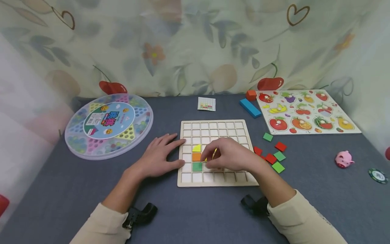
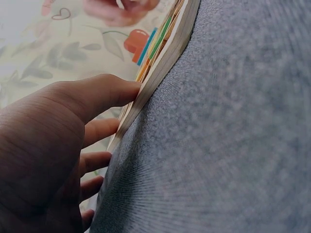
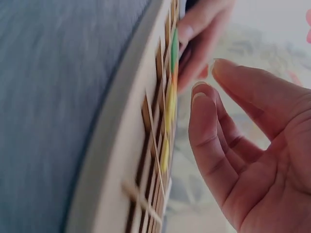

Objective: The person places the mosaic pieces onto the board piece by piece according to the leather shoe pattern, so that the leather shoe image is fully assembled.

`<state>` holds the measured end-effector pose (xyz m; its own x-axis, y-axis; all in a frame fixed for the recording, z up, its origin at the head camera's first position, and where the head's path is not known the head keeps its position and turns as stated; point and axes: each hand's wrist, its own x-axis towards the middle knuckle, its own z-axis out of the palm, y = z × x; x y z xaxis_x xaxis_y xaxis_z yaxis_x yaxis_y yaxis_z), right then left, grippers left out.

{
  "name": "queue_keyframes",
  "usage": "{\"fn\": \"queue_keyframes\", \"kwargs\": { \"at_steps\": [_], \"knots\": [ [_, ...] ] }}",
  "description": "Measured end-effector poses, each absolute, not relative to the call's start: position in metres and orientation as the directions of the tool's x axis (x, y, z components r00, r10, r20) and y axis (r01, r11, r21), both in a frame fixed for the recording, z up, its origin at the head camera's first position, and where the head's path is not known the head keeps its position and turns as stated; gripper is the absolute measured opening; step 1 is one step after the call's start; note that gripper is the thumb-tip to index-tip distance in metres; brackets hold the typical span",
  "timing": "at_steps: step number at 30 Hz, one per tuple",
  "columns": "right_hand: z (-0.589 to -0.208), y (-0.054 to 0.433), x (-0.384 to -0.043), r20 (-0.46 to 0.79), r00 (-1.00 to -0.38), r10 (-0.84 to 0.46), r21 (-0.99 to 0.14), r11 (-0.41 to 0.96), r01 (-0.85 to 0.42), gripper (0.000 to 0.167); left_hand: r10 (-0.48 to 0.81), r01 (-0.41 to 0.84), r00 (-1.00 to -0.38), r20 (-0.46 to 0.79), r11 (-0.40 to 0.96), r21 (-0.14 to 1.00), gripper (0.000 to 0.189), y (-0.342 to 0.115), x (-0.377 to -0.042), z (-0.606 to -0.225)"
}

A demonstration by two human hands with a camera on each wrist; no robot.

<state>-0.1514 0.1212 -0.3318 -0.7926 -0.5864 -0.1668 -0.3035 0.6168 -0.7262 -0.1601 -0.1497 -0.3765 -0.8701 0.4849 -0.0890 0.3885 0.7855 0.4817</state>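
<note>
A wooden grid board (image 1: 217, 184) lies flat on the dark grey cloth. My left hand (image 1: 158, 157) rests at its left edge with fingers spread; in the left wrist view, the thumb (image 2: 114, 92) touches the board's side. Over the middle of the grid is my right hand (image 1: 230, 154), its fingers bent. The right wrist view shows a gap between thumb and fingertips, with nothing visible in it. Yellow (image 1: 196, 148), orange (image 1: 196, 157) and green (image 1: 197, 166) square tiles sit in one column of cells. More yellow is partly hidden beneath the right hand.
Loose red and green tiles (image 1: 278, 167) lie right of the board. Behind are a small pattern card (image 1: 206, 104), a blue block (image 1: 250, 108) and an orange-red block (image 1: 251, 95). A round game box (image 1: 143, 142), fruit puzzle (image 1: 313, 131), pink pig (image 1: 343, 159) and chip (image 1: 378, 176) lie around.
</note>
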Motion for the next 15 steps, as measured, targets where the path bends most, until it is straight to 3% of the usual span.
{"fn": "queue_keyframes", "kwargs": {
  "at_steps": [15],
  "knots": [
    [-0.321, 0.219, -0.144, -0.217, -0.861, -0.460, -0.683, 0.702, -0.202, 0.022, 0.484, 0.392, -0.870, -0.094, 0.794, 0.464, 0.072, -0.150, -0.160, -0.376]
  ]
}}
